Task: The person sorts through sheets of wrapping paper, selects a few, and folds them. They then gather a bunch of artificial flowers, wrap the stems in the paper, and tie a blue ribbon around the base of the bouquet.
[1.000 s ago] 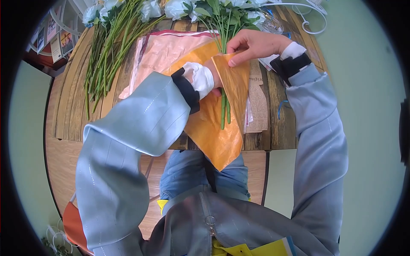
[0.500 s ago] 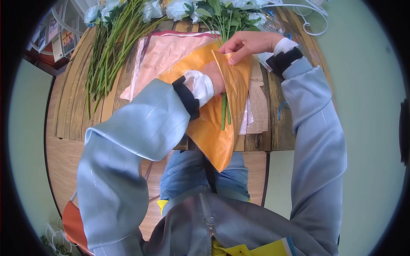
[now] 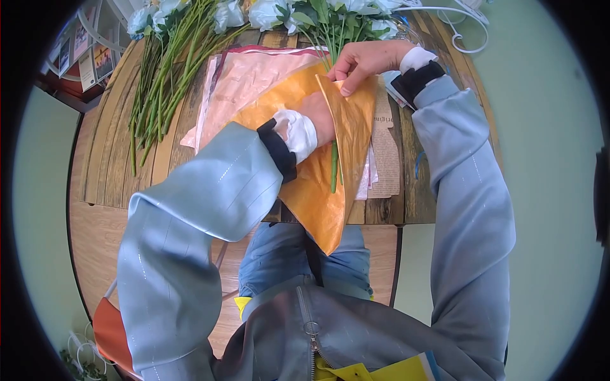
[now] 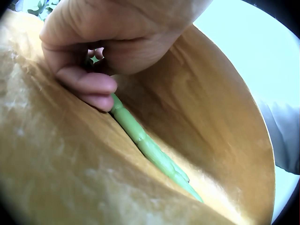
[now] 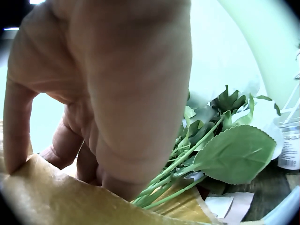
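Orange wrapping paper point(image 3: 318, 197) lies over the table's front edge, its right side folded up over green stems point(image 3: 334, 168). Inside the fold, my left hand point(image 3: 319, 119) grips the stems; the left wrist view shows that hand point(image 4: 112, 42) with curled fingers at the stems point(image 4: 145, 143), paper point(image 4: 206, 108) on both sides. My right hand point(image 3: 372, 62) pinches the paper's upper right edge between thumb and fingers. In the right wrist view the hand point(image 5: 108, 89) is on the paper edge point(image 5: 61, 192), beside stems and a large leaf point(image 5: 236, 154).
Loose long stems point(image 3: 159, 95) with pale blue flowers point(image 3: 227, 16) lie at the table's left and back. Pink paper point(image 3: 238, 86) and printed newspaper-style sheets point(image 3: 383, 159) are under the orange paper. A white wire object point(image 3: 473, 47) stands at the back right.
The right hand has moved slightly left with the paper edge, and the folded side now stands farther over the left hand. The left hand has shifted little and still grips the stems.
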A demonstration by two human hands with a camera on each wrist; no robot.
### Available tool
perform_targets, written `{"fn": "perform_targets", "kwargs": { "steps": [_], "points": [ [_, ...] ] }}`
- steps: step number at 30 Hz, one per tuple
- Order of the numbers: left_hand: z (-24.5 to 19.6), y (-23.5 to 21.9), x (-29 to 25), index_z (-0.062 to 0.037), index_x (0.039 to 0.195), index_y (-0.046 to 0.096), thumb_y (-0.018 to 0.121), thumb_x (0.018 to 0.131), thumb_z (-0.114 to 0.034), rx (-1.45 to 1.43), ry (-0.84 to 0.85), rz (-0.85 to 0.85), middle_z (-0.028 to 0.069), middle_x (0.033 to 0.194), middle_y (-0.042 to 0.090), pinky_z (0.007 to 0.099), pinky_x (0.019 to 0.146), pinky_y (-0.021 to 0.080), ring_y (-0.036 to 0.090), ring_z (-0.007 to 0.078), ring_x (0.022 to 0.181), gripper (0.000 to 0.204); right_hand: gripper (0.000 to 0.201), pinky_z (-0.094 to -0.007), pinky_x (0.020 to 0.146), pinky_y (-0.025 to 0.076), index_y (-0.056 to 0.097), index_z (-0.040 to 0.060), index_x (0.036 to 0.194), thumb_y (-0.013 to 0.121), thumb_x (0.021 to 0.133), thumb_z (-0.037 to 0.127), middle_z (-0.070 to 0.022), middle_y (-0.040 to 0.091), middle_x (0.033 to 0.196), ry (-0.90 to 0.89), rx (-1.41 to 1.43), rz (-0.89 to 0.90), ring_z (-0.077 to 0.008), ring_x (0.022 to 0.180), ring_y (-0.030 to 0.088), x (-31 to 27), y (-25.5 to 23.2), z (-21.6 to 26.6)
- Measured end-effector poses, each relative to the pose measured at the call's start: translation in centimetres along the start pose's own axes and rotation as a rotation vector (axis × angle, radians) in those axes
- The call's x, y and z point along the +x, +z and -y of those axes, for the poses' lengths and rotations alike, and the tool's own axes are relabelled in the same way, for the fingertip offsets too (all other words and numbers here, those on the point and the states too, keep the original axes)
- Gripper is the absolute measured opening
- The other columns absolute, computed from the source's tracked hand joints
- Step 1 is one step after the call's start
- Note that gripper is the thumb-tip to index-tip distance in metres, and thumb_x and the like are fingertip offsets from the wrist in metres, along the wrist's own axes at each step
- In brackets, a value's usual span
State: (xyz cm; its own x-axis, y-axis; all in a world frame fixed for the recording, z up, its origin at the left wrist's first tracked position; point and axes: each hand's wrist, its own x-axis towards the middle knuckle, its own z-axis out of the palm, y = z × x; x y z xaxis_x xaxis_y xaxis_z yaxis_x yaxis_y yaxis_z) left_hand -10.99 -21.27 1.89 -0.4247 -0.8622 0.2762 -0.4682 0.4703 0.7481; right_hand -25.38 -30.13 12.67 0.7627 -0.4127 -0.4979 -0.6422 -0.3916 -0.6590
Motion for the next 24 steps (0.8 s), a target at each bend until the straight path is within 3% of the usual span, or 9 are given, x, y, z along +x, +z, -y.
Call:
{"fn": "perform_targets", "kwargs": {
  "steps": [1, 5, 8, 11, 13, 16, 20, 22, 24],
  "points": [
    [-0.7, -0.5, -0.2, -0.0084, 0.098, 0.061, 0.053, 0.082, -0.034, -0.1, -0.155, 0.083, 0.0168, 0.079, 0.064, 0.0401, 0.063, 0.05, 0.064, 0.0337, 0.071, 0.032, 0.018, -0.0291, 0.091, 0.038, 0.062, 0.0028, 0.068, 0.072, 0.073, 0.016, -0.0052, 0.067, 0.086, 0.02, -0.005, 0.004, -0.0178, 0.11, 0.054, 0.3, 0.0, -0.2],
    [-1.3, -1.1, 0.0, -0.0063, 0.099, 0.061, 0.053, 0.083, -0.034, -0.111, -0.172, 0.11, 0.016, 0.079, 0.064, 0.0377, 0.059, 0.052, 0.065, 0.03, 0.07, 0.033, 0.017, -0.0269, 0.09, 0.039, 0.064, 0.0025, 0.067, 0.073, 0.073, 0.016, -0.0045, 0.067, 0.084, 0.133, 0.056, 0.085, -0.018, 0.112, 0.054, 1.0, -0.3, -0.4],
    [-1.8, -1.4, 0.4, -0.0035, 0.098, 0.061, 0.057, 0.083, -0.031, -0.184, -0.371, 0.17, 0.0144, 0.077, 0.064, 0.0327, 0.052, 0.054, 0.067, 0.0231, 0.068, 0.032, 0.018, -0.026, 0.089, 0.039, 0.063, 0.002, 0.066, 0.072, 0.073, 0.015, -0.0054, 0.067, 0.086, 0.081, 0.023, 0.033, -0.0188, 0.114, 0.054, 0.8, 0.0, -0.6],
    [-3.3, -3.2, 0.5, -0.0017, 0.099, 0.061, 0.062, 0.083, -0.024, -0.223, -0.413, 0.347, 0.0129, 0.076, 0.064, 0.0276, 0.049, 0.055, 0.067, 0.0171, 0.066, 0.027, 0.019, -0.026, 0.089, 0.039, 0.061, 0.0022, 0.064, 0.072, 0.074, 0.014, -0.0068, 0.068, 0.088, 0.092, 0.115, 0.071, -0.0194, 0.118, 0.051, 0.8, 0.1, -1.0],
    [-3.5, -3.5, 0.3, -0.0024, 0.099, 0.063, 0.064, 0.082, -0.017, -0.512, -0.674, 0.33, 0.0114, 0.079, 0.066, 0.0267, 0.052, 0.056, 0.067, 0.0167, 0.065, 0.022, 0.02, -0.0263, 0.09, 0.039, 0.061, 0.0024, 0.064, 0.071, 0.075, 0.015, -0.0075, 0.068, 0.089, 0.093, 0.096, 0.066, -0.0199, 0.119, 0.05, 0.7, 0.3, -0.9],
    [-1.8, -3.0, 0.5, -0.001, 0.095, 0.064, 0.063, 0.082, -0.014, -0.382, -0.438, 0.396, 0.0103, 0.08, 0.067, 0.0259, 0.053, 0.056, 0.068, 0.0174, 0.067, 0.019, 0.022, -0.0264, 0.089, 0.04, 0.06, 0.0028, 0.064, 0.07, 0.078, 0.016, -0.0087, 0.068, 0.093, 0.115, 0.064, 0.056, -0.0197, 0.119, 0.05, 0.8, 0.5, -0.3],
    [-3.0, -3.5, -0.1, 0.0006, 0.092, 0.065, 0.065, 0.08, -0.013, -0.376, -0.479, 0.342, 0.009, 0.08, 0.068, 0.0256, 0.054, 0.056, 0.068, 0.0168, 0.068, 0.018, 0.025, -0.0257, 0.086, 0.041, 0.06, 0.003, 0.063, 0.068, 0.08, 0.02, -0.0092, 0.068, 0.096, 0.153, 0.005, 0.013, -0.0178, 0.113, 0.054, 1.0, 1.0, 0.2],
    [-4.0, -4.0, -0.3, 0.0027, 0.091, 0.064, 0.067, 0.079, -0.012, -0.124, -0.491, 0.311, 0.0099, 0.08, 0.068, 0.0258, 0.054, 0.056, 0.068, 0.0169, 0.068, 0.019, 0.025, -0.0256, 0.084, 0.042, 0.06, 0.0029, 0.063, 0.069, 0.08, 0.019, -0.0094, 0.068, 0.096, 0.124, -0.022, 0.007, -0.0172, 0.111, 0.056, 0.7, 1.3, 1.0],
    [-3.8, -3.5, -0.6, 0.0038, 0.091, 0.064, 0.067, 0.079, -0.012, -0.284, -0.564, 0.228, 0.0105, 0.079, 0.067, 0.026, 0.055, 0.056, 0.067, 0.0173, 0.068, 0.019, 0.025, -0.0255, 0.083, 0.043, 0.06, 0.0028, 0.062, 0.069, 0.079, 0.019, -0.0095, 0.068, 0.095, 0.095, -0.045, 0.0, -0.0166, 0.109, 0.057, 0.6, 1.5, 1.4]
  ]
}}
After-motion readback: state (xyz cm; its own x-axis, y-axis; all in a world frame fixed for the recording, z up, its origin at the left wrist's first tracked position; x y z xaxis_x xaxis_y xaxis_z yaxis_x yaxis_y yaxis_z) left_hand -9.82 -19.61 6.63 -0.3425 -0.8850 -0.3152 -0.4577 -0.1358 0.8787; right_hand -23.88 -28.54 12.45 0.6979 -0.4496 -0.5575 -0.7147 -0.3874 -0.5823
